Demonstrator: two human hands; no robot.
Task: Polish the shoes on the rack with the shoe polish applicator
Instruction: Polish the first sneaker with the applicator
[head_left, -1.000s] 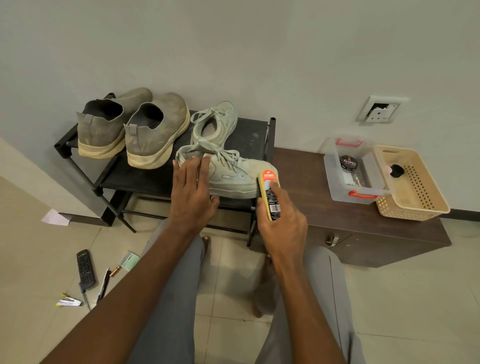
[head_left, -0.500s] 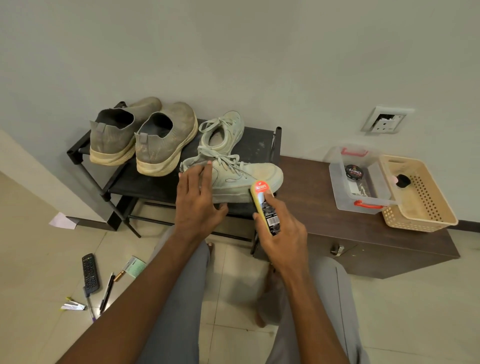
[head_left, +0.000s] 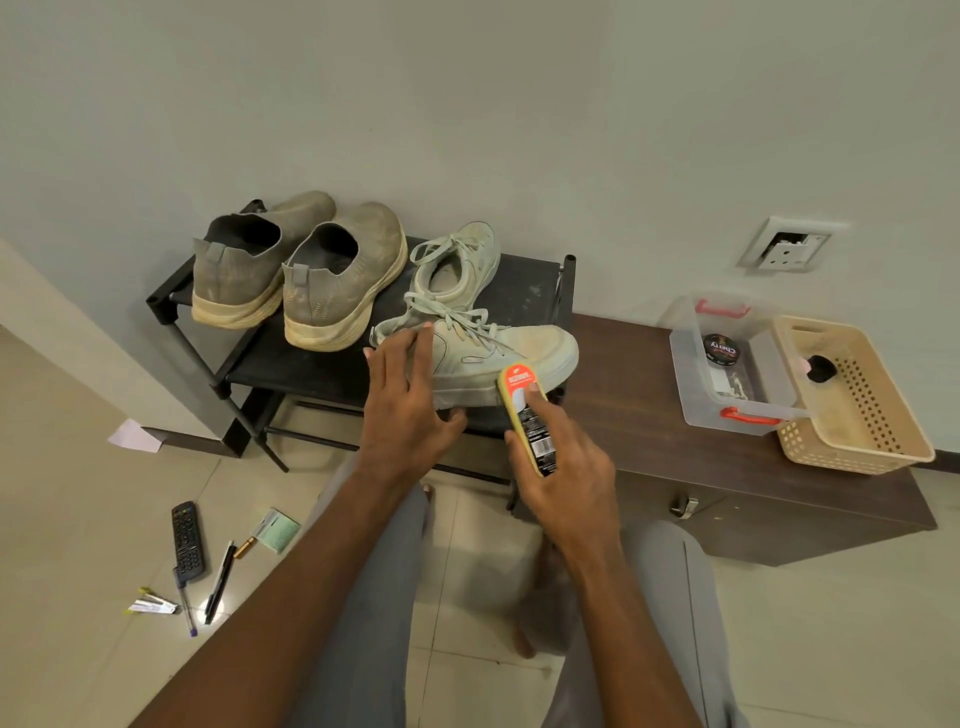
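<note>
A pale green sneaker (head_left: 498, 353) lies sideways at the front of the black shoe rack (head_left: 291, 364), its toe pointing right. My left hand (head_left: 405, 400) rests on its heel side with straight fingers, the thumb under the sole edge. My right hand (head_left: 566, 467) grips the yellow shoe polish applicator (head_left: 524, 410), whose orange top touches the sneaker's side near the toe. The second pale sneaker (head_left: 462, 260) stands behind it. Two grey knit shoes (head_left: 291, 270) sit on the rack's left half.
A brown low cabinet (head_left: 649, 415) adjoins the rack on the right, carrying a clear box (head_left: 691, 384) with a polish tin (head_left: 719, 349) and a beige basket (head_left: 883, 441). A remote (head_left: 186, 540), pens and papers lie on the floor at left. My knees are below.
The view has shifted slightly. My right hand has drawn the applicator a little along the sneaker's side near the toe. My left hand stays on the sneaker.
</note>
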